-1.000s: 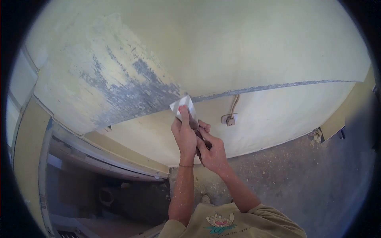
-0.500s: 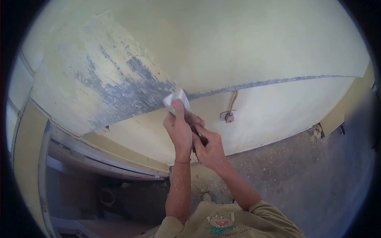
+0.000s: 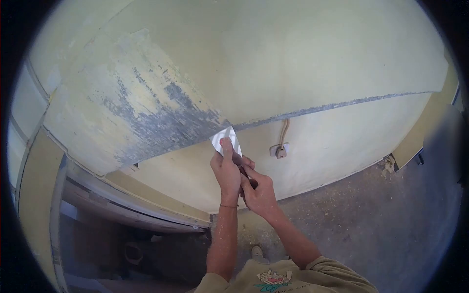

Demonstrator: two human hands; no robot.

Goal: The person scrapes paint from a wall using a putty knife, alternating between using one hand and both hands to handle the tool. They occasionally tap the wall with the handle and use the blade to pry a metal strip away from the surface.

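A scraper with a broad shiny blade (image 3: 233, 137) is held in both hands, its front edge right at the grey band across the pale wall (image 3: 303, 58). My left hand (image 3: 227, 176) is closed around it, the thumb stretched up onto the blade. Just below and to the right, my right hand (image 3: 260, 194) is wrapped round the dark handle, which the fingers mostly hide. Up and to the left of the blade spreads a rough grey patch (image 3: 168, 122), with streaks of cream paint left in it.
An outlet with a cable (image 3: 280, 150) sits on the lower wall, right of my hands. Paint flakes dot the grey floor (image 3: 332, 224). A wooden frame (image 3: 132, 195) borders a dark opening at lower left. My shoe (image 3: 257, 252) shows below.
The view has shifted, so wall and hands appear lower and slightly right. The blade stays near the same spot on the grey band and looks sharper than before. Both hands keep their grip.
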